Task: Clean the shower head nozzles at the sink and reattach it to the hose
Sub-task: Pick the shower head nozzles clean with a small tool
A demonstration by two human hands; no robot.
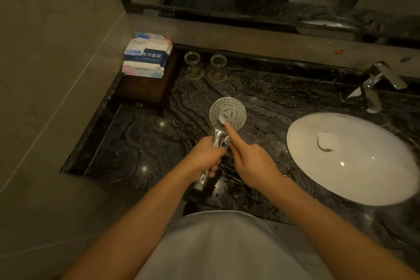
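finger on the shower head, above the dark counter

the left hand (208, 157) is wrapped round the chrome handle of the shower head (227, 113), holding it over the counter (141, 143) with the round nozzle face turned up and away from the person. the right hand (252, 161) holds nothing; its forefinger is stretched out straight, the tip touching the lower part of the nozzle face near a small pale blob, the other fingers folded loosely. the handle's free end pokes out below the left fist. the white sink (354, 179) lies to the right, well apart from the shower head, with the chrome tap (375, 84) at its far side. at the far left stands a wrapped towel pack (147, 54) on a dark wooden box (145, 91), and just right of it two glass cups (205, 66).
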